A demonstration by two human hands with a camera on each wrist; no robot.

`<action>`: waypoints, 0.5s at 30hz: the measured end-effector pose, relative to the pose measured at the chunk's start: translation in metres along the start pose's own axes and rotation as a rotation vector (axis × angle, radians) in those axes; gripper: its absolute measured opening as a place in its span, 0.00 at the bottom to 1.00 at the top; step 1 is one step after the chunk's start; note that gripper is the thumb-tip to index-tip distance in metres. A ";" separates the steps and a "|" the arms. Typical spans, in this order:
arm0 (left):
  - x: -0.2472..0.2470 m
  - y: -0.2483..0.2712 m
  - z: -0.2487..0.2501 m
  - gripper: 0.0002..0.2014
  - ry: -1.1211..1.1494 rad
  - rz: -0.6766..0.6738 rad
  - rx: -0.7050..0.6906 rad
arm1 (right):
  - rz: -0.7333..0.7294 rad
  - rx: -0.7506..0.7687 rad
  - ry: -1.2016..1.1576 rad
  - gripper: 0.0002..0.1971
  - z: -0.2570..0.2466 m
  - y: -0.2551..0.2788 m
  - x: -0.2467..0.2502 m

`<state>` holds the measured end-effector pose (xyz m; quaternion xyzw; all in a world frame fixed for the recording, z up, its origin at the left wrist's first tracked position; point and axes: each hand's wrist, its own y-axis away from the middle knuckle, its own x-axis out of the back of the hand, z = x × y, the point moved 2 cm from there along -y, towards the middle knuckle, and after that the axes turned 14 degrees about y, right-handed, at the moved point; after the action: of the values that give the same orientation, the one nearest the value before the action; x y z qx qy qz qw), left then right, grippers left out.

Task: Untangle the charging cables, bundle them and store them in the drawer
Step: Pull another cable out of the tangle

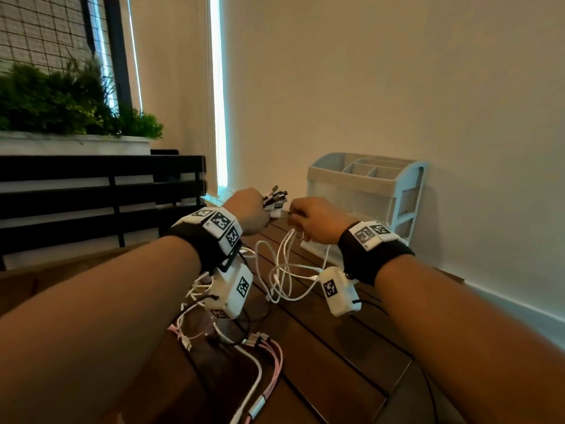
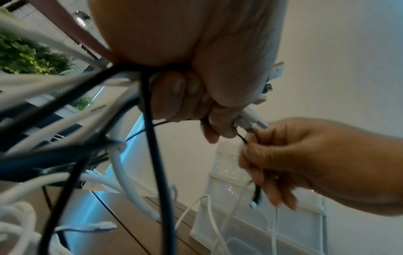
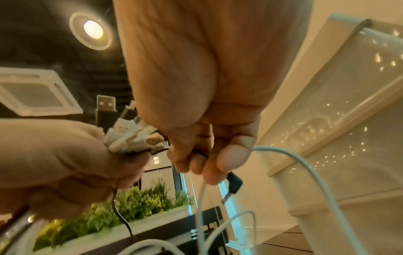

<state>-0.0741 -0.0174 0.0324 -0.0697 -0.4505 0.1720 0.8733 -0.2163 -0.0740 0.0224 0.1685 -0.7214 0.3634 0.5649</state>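
White cables (image 1: 284, 270) are trailing over the table (image 1: 336, 347) before the organizer (image 1: 367, 191), plugs (image 1: 275, 198) bunched in the clenching left hand (image 1: 247, 212). Left wrist: the right hand (image 2: 305, 162) is pinching a black cable (image 2: 257, 195). Right wrist: its fingers (image 3: 231, 157) are curling round that cable.

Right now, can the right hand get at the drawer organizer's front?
Probably yes, but not freely: the right hand is just in front of the organizer, nothing between them, yet it grips a thin black cable and white cables.
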 end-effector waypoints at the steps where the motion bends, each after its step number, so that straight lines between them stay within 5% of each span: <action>1: 0.001 0.000 -0.002 0.10 -0.001 -0.007 0.009 | -0.051 -0.017 0.054 0.08 0.004 0.003 -0.003; 5: 0.009 0.001 -0.009 0.13 -0.046 -0.031 0.039 | -0.202 -0.083 0.226 0.15 0.018 0.011 -0.015; 12: 0.043 0.006 -0.013 0.07 -0.164 -0.028 0.107 | -0.083 -0.051 -0.082 0.05 0.027 0.006 -0.015; 15: 0.071 0.008 -0.010 0.12 -0.254 0.011 0.123 | -0.103 -0.004 -0.031 0.05 0.019 0.012 -0.017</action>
<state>-0.0304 0.0164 0.0781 0.0040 -0.5454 0.2114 0.8110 -0.2323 -0.0826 0.0002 0.2099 -0.7212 0.3297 0.5719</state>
